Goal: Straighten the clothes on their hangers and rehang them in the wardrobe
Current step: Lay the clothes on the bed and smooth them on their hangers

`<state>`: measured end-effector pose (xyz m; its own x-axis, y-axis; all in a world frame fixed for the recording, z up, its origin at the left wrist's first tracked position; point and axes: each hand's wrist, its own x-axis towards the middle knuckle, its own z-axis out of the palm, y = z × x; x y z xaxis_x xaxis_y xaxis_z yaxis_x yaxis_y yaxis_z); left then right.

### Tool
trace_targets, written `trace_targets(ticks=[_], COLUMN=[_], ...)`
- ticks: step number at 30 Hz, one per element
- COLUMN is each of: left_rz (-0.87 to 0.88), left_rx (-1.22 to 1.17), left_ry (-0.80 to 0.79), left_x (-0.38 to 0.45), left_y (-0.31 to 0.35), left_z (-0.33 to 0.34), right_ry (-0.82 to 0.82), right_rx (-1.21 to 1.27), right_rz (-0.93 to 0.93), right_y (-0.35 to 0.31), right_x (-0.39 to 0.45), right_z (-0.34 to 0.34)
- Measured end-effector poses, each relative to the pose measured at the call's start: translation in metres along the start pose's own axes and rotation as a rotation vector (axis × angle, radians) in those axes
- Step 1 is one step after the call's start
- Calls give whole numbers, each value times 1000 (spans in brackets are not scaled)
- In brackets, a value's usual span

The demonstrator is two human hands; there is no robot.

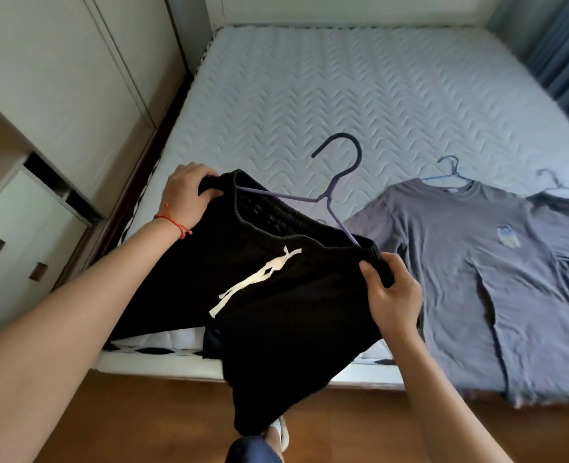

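Black shorts (276, 315) with a white drawstring (259, 279) hang over the near edge of the bed. A purple hanger (338, 182) sits inside their elastic waistband, its hook pointing away over the mattress. My left hand (186, 195) grips the waistband's left end. My right hand (393, 292) pinches the waistband's right end, where the hanger's arm goes under the fabric. A grey T-shirt (477, 269) on a blue hanger (450, 168) lies flat on the bed to the right.
The quilted white mattress (343, 95) stretches ahead. A further dark garment on a pale hanger (557, 192) lies at the far right. White wardrobe doors (59, 78) and drawers (16, 235) stand on the left. Blue curtains (563, 45) hang at the top right. Wooden floor (143, 422) lies below.
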<state>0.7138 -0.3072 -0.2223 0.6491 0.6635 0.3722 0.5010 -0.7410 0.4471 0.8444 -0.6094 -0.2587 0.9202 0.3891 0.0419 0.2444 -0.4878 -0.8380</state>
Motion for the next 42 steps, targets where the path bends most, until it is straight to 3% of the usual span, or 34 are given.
trace_targets(ticks=[9,25,42], left_rz=[121,249,410], left_rx=[-97,-290,-521], left_ry=[187,427,468], left_x=[-20,-18,-19], left_y=[111,249,346], left_z=[-100,-214,-309], right_ry=[162,491,789], right_rx=[48,80,72], right_rz=[-117,-373,-456], right_y=[-54,-161,-229], right_x=[-17,-21,-69], right_z=[-119,-287,-399])
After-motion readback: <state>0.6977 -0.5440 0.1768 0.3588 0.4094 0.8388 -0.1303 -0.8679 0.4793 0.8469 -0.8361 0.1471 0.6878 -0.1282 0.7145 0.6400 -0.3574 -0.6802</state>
